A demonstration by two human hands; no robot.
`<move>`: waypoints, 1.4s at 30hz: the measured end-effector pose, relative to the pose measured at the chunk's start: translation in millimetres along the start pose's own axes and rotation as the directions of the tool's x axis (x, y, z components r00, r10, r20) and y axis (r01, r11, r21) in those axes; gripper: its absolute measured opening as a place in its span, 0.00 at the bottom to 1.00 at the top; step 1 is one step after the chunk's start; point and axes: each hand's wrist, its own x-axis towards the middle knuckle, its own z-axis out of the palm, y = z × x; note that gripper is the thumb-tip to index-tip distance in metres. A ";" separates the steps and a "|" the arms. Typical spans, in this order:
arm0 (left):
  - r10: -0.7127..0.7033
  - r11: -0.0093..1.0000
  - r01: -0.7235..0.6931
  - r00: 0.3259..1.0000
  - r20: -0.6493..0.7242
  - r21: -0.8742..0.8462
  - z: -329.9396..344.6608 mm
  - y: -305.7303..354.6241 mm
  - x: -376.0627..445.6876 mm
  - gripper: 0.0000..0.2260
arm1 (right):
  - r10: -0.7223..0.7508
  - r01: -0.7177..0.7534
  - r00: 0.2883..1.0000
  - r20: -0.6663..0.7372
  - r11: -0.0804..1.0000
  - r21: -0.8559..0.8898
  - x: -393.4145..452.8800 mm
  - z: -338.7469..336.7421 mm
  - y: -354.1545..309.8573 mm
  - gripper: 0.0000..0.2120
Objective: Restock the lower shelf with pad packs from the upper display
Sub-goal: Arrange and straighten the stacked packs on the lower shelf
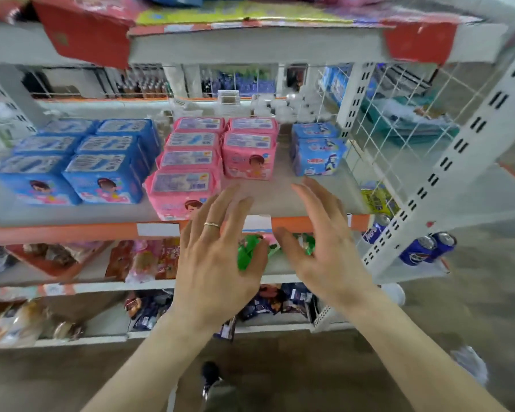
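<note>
Pink pad packs [188, 173] stand in two rows on the grey shelf [280, 200]. The left row reaches the front edge, and the right row [249, 150] is shorter, with bare shelf in front of it. Blue pad packs [81, 162] fill the left side, and two small blue packs [317, 150] stand on the right. My left hand [217, 257] and my right hand [324, 242] hover in front of the shelf edge. Both have spread fingers and hold nothing. My left fingertips overlap the front pink pack.
Above, an upper shelf [250, 46] carries red boxes [84, 34]. Below are snack bags [149, 260], green packets [247, 251] and more bags lower down. A white wire grid panel [399, 120] closes the right side. Blue cans [425, 248] stand on the neighbouring rack.
</note>
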 end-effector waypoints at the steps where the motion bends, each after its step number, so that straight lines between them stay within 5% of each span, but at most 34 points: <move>1: -0.010 1.000 0.010 1.000 -0.007 -0.002 -5.6 5.2 -6.6 0.27 | -0.012 0.012 1.000 0.004 1.000 0.005 -3.8 -4.3 -2.0 0.32; 12: 0.128 0.989 -0.122 0.990 -0.068 0.079 -57.4 32.5 -7.1 0.28 | -0.134 0.133 0.991 -0.023 0.991 -0.033 -18.8 -52.7 -28.6 0.33; 27: 0.273 0.958 -0.230 0.916 -0.294 0.174 -183.7 -18.8 65.5 0.28 | -0.426 0.402 0.896 -0.126 0.898 -0.180 86.4 -74.8 -146.1 0.29; 35: 0.281 0.953 -0.227 0.907 -0.313 0.198 -211.1 -73.0 87.3 0.29 | -0.457 0.423 0.874 -0.167 0.883 -0.204 122.2 -36.7 -182.9 0.30; 42: 0.314 0.947 -0.277 0.904 -0.290 0.160 -204.4 -106.5 105.3 0.30 | -0.351 0.289 0.908 -0.229 0.920 -0.263 144.4 -21.5 -197.2 0.30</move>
